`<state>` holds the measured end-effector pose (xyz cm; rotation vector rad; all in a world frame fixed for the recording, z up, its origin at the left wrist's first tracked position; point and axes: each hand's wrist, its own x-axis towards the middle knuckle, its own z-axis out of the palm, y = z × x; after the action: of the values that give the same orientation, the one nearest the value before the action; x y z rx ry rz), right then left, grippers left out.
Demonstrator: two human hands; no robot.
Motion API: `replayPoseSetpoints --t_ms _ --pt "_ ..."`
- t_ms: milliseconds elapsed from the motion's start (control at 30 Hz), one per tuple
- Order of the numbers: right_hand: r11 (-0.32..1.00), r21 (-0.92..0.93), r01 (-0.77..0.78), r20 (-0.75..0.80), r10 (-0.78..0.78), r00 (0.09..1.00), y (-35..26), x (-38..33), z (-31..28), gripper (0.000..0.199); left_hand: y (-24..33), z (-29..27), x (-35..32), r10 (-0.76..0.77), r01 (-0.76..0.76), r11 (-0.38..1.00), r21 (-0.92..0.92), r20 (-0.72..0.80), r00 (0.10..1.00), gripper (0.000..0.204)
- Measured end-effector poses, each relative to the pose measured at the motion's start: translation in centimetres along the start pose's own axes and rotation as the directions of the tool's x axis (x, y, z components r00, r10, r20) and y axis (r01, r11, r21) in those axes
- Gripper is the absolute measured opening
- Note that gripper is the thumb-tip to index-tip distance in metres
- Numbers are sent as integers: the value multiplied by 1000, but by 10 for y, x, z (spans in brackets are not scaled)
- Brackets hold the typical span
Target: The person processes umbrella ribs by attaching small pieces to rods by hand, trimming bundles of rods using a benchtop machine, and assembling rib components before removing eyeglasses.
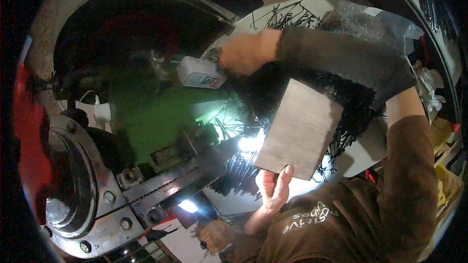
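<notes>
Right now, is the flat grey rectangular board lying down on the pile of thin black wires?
No, the left hand holds the flat grey rectangular board up by its lower edge, above the thin black wires.

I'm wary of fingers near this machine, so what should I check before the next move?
1. Left hand has a hold on the grey plate: ok, fingers grip its lower edge.
2. Right hand is clear of the white box: cannot tell, it is blurred and right beside it.
3. Thin black pins are gathered: not ok, they are scattered around the plate.
4. Both hands are away from the bolted flange: ok.
</notes>
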<state>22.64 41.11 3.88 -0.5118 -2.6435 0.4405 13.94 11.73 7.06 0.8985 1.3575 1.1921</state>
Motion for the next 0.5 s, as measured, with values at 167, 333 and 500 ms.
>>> replayPoseSetpoints --t_ms 167,333,500 --pt "848 503 -167 526 -147 837 -36 1 -103 33 -3 -4 4 194 -202 977 64 106 975 42" --pt "781 589 206 380 -493 783 -58 -10 -100 36 6 7 23 234 -232 971 48 -23 972 44" --pt "925 290 246 430 -355 830 1 -3 -142 35 17 36 36 274 -274 961 46 -6 962 37"
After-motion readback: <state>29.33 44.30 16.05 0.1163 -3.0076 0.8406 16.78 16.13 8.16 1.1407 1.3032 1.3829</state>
